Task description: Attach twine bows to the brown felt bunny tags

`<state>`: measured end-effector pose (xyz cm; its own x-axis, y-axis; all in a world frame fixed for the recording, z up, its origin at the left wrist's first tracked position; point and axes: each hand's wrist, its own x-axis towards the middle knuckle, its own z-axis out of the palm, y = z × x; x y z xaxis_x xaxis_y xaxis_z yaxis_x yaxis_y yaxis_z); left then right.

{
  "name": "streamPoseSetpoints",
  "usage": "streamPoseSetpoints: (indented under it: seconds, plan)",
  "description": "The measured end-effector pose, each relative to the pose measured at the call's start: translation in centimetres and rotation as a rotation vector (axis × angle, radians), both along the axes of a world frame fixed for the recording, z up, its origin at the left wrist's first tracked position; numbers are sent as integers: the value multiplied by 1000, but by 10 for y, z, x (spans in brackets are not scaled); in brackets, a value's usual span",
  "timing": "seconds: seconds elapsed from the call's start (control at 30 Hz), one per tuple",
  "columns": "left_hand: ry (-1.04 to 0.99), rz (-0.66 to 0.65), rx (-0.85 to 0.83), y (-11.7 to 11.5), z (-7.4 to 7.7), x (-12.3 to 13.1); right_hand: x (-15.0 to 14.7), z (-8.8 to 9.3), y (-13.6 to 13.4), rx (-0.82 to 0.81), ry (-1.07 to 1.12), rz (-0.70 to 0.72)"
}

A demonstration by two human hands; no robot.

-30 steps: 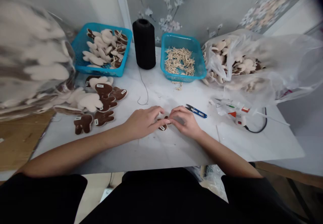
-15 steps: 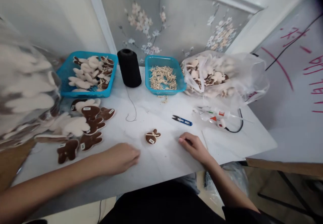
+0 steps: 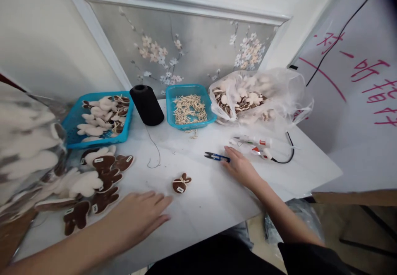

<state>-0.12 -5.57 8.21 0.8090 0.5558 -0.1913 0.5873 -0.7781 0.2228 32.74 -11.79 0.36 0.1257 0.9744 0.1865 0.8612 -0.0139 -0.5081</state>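
A small brown rabbit-shaped patch [image 3: 181, 183] with a pale bow lies alone on the white table [image 3: 204, 200]. My left hand [image 3: 141, 217] rests flat on the table just left of and below it, fingers stretched out, holding nothing. My right hand [image 3: 240, 168] lies on the table farther right, fingers extended, its fingertips close to the blue thread snips [image 3: 216, 156]. A white glue gun [image 3: 257, 146] with a black cord lies just beyond that hand.
At the back stand a blue basket [image 3: 74, 124] of cream and brown patches, a black thread cone [image 3: 147, 105], a blue tray [image 3: 171, 101] of pale bows and a clear bag [image 3: 263, 99] of patches. More patches [image 3: 99, 180] lie at the left beside a shiny bag [image 3: 25, 151].
Both hands have let go of the small patch, which now lies alone. My right hand has moved up and right toward the snips. My left hand has drawn back. The view has tilted upward.
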Motion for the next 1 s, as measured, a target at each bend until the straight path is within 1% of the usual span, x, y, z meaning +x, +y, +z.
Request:
streamPoseSetpoints:
  seconds: [0.03,0.07,0.13,0.2,0.27,0.33,0.4,0.43,0.5,0.57,0.6,0.67,0.73,0.8,0.83,0.87,0.9,0.97,1.0]
  plan:
    - [16,-54,6,3,-1,16,0,1,2,-68,-33,19]
    - [28,-67,11,8,-3,29,0,1,1,-131,-58,29]
    - [46,-42,0,21,-11,44,1,1,-9,-211,-94,12]
    - [54,-12,-56,34,-19,47,5,-3,-29,-241,-133,-38]
    - [40,-8,-132,44,-26,45,10,-8,-56,-253,-177,-96]
    - [9,-14,-187,49,-29,44,13,-11,-80,-273,-205,-168]
    - [-22,-18,-212,51,-29,47,16,-8,-95,-315,-208,-233]
    - [-36,-17,-217,51,-28,50,17,-5,-97,-337,-205,-255]
    - [-68,0,-212,48,-27,57,19,3,-92,-352,-202,-274]
    - [-106,24,-197,45,-25,63,20,7,-81,-314,-203,-252]
    - [-126,34,-190,44,-24,65,20,7,-76,-291,-206,-227]
    - [-166,52,-179,42,-23,68,19,-2,-75,-267,-221,-173]
    - [-191,77,-173,41,-22,69,16,-17,-86,-268,-251,-171]
    - [-193,103,-173,42,-22,69,15,-33,-107,-273,-275,-255]
    - [-190,106,-182,43,-22,70,15,-39,-118,-283,-277,-327]
    - [-190,104,-194,43,-22,72,16,-43,-129,-294,-273,-433]
    - [-192,96,-207,44,-23,74,18,-45,-137,-301,-264,-545]
    - [-199,79,-222,44,-24,80,24,-43,-148,-274,-230,-753]
    - [-201,73,-223,44,-24,83,26,-40,-150,-233,-205,-810]
